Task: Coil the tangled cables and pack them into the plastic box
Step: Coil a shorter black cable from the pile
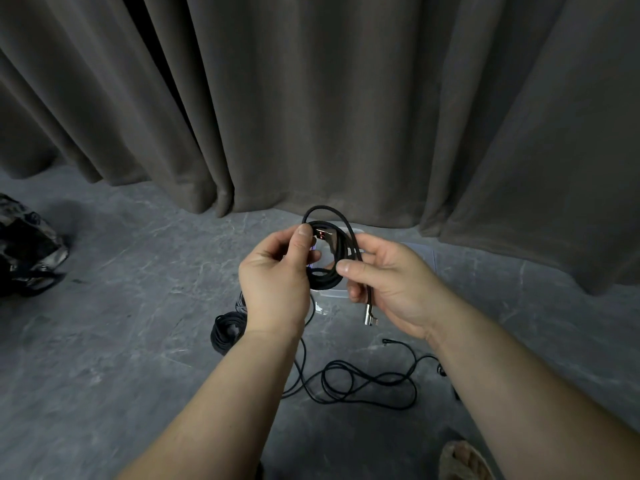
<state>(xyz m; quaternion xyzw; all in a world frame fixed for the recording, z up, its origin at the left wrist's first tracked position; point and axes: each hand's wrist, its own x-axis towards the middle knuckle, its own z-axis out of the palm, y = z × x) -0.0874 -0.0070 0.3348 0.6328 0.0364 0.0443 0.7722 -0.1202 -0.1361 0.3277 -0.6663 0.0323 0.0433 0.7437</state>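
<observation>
The coil [334, 258] at twelve o'clock is black with a silver plug, the loose cable [360, 382] at six and bundle [227, 332] at eight black, the floor [121, 323] veined grey, the curtain [311, 98] plain taupe.

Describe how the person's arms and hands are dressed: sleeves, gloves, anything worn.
Both forearms are bare as far as the view shows, with no sleeves visible. The left hand and right hand wear no gloves; no rings, watch or wristbands show on the visible sides.
</observation>
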